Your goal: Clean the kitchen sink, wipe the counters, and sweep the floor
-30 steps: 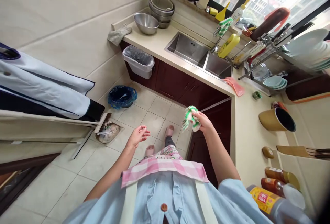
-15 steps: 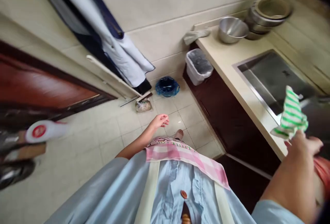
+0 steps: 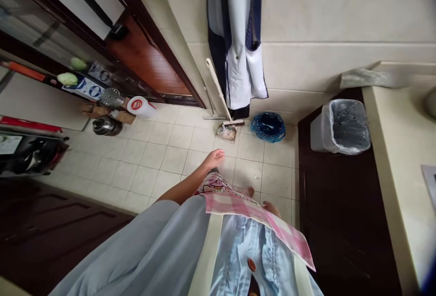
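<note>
My left hand [image 3: 215,156] hangs low in front of me over the tiled floor, its fingers loosely bent and holding nothing. A skin-coloured shape [image 3: 271,208] pokes out past the lower edge of my pink checked apron [image 3: 248,207]; it looks like part of my right hand, but its fingers and anything in them are hidden. One bare foot [image 3: 250,191] shows between the two. Past my left hand, a knotted clear bag [image 3: 226,132] lies on the floor beside a white-handled brush [image 3: 218,82]. To its right sits a blue plastic bag [image 3: 268,127], open at the top.
A lined white bin [image 3: 345,128] hangs on the dark cabinet [image 3: 340,214] below the counter [image 3: 391,150] at right. Towels [image 3: 238,51] hang on the wall. At left stand a doorway, a white tub [image 3: 139,106], a kettle-like pot [image 3: 107,125] and a stove [image 3: 30,150].
My view has swung left, away from the sink and bowls. My right hand, which held a green-and-white striped cloth by the counter, has left that place; the cloth is out of sight.
</note>
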The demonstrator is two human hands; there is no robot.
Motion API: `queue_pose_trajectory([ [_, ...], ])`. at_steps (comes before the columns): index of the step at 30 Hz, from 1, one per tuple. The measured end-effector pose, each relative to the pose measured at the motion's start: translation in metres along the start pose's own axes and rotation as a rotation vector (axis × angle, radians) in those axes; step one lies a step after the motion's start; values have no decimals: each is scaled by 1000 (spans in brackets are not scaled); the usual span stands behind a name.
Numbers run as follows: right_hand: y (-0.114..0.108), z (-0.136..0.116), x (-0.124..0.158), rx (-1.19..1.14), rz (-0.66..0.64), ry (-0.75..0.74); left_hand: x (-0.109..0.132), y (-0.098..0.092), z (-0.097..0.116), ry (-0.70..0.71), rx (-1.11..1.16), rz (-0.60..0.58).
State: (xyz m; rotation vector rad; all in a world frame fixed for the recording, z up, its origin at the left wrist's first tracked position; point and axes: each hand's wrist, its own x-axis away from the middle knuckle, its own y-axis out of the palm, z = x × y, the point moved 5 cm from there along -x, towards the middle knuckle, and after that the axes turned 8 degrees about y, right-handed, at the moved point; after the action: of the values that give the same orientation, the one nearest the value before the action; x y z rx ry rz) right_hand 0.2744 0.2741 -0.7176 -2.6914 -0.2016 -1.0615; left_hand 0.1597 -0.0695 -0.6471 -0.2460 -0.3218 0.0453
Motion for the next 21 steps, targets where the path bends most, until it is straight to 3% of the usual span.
queue_pose_trajectory([
  [3, 19, -37, -47, -3, -27, 117, -46, -47, 5, 24, -5, 120],
  [5, 42, -82, -77, -138, -78, 142, -98, -86, 21, 69, -27, 183],
  [8, 102, -168, -119, -486, -206, 181, -202, -143, 66, 250, -110, 249],
  [10, 149, -229, -149, -668, -269, 240, -270, -169, 111, 524, -260, 238],
  [13, 212, -318, -198, -864, -338, 312, -340, -183, 170, 906, -501, 97],
  [15, 242, -375, -232, -975, -379, 312, -369, -187, 191, 1007, -582, -69],
  [18, 264, -443, -277, -1153, -410, 271, -396, -187, 199, 1059, -652, -343],
  [21, 269, -479, -302, -1395, -385, 277, -408, -180, 186, 1064, -701, -583],
])
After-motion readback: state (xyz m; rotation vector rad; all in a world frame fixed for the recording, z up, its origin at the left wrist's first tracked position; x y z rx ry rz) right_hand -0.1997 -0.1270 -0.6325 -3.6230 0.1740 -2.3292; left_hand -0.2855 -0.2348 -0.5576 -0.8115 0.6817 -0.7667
